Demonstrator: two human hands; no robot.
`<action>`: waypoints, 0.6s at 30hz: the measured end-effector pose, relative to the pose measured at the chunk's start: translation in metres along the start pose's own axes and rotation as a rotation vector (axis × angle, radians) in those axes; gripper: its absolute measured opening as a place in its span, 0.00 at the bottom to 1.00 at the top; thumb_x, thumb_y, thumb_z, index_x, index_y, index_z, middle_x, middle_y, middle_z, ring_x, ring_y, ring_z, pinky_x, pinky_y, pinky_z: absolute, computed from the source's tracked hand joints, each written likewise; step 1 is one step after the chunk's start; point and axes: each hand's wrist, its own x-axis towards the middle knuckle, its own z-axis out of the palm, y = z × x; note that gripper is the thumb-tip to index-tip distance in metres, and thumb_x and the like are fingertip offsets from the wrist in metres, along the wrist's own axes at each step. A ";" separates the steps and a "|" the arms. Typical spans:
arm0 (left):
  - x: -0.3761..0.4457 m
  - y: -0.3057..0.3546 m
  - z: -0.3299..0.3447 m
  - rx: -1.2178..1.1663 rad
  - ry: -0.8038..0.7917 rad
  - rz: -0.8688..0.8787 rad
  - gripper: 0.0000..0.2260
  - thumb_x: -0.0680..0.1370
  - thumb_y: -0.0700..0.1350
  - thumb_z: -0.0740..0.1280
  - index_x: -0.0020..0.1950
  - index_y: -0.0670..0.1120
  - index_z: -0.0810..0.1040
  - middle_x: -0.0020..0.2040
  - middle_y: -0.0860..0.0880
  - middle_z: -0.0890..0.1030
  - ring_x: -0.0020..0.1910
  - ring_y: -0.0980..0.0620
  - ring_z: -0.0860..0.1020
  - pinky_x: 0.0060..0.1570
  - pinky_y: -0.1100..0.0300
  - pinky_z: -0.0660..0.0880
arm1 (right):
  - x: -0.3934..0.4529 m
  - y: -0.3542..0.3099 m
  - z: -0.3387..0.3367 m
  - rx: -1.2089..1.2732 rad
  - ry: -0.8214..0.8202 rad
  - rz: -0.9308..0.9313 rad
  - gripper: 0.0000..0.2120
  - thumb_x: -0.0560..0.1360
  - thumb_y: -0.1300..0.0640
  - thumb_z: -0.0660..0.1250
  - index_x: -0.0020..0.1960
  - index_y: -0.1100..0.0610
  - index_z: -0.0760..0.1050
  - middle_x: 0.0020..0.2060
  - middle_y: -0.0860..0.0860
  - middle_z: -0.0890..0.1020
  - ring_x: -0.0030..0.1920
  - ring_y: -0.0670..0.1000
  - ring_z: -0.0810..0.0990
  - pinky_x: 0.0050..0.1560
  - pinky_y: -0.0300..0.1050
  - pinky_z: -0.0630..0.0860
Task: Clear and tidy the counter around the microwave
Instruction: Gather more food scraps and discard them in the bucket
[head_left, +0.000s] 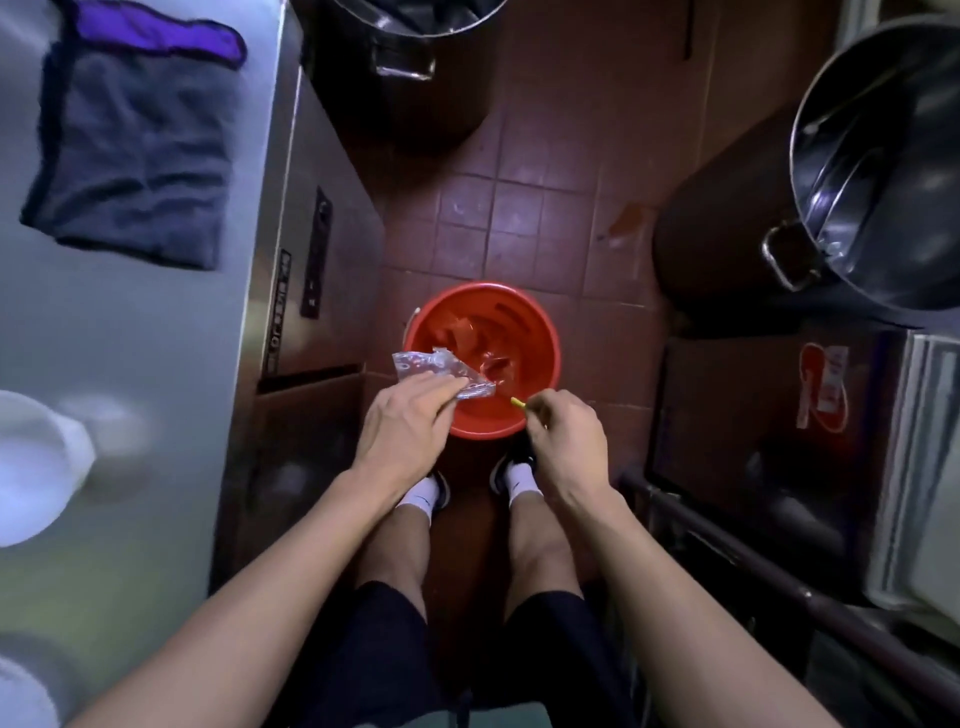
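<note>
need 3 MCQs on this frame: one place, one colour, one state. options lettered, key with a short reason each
1. Where is the bucket?
A. on the counter
B. on the tiled floor
C. inside a pot

2. What colour is the bucket?
A. red
B. blue
C. white

3. What does the left hand hold?
A. nothing
B. a folded cloth
C. a clear plastic wrapper

Key: 1 B, it stands on the floor tiles ahead of the person's feet; 2 A, rim and inside are red; 3 C, the fingers pinch crumpled clear plastic over the rim.
</note>
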 end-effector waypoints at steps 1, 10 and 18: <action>0.011 0.000 0.009 0.000 -0.001 0.002 0.14 0.79 0.46 0.65 0.63 0.49 0.82 0.60 0.50 0.83 0.62 0.50 0.79 0.63 0.51 0.75 | 0.011 0.008 0.005 0.010 -0.008 0.006 0.03 0.76 0.57 0.68 0.48 0.54 0.81 0.43 0.51 0.81 0.46 0.55 0.79 0.43 0.48 0.74; 0.087 -0.018 0.092 -0.109 -0.046 -0.071 0.14 0.80 0.42 0.66 0.66 0.49 0.80 0.63 0.52 0.81 0.64 0.54 0.77 0.67 0.54 0.73 | 0.102 0.079 0.060 0.047 -0.075 0.008 0.04 0.76 0.56 0.68 0.49 0.51 0.81 0.45 0.48 0.81 0.47 0.52 0.80 0.47 0.49 0.77; 0.129 -0.043 0.155 -0.216 -0.074 -0.049 0.14 0.80 0.41 0.66 0.65 0.47 0.80 0.63 0.51 0.81 0.64 0.54 0.77 0.67 0.57 0.71 | 0.146 0.130 0.099 0.087 -0.046 0.057 0.04 0.75 0.58 0.69 0.48 0.50 0.80 0.44 0.47 0.82 0.45 0.51 0.80 0.49 0.51 0.78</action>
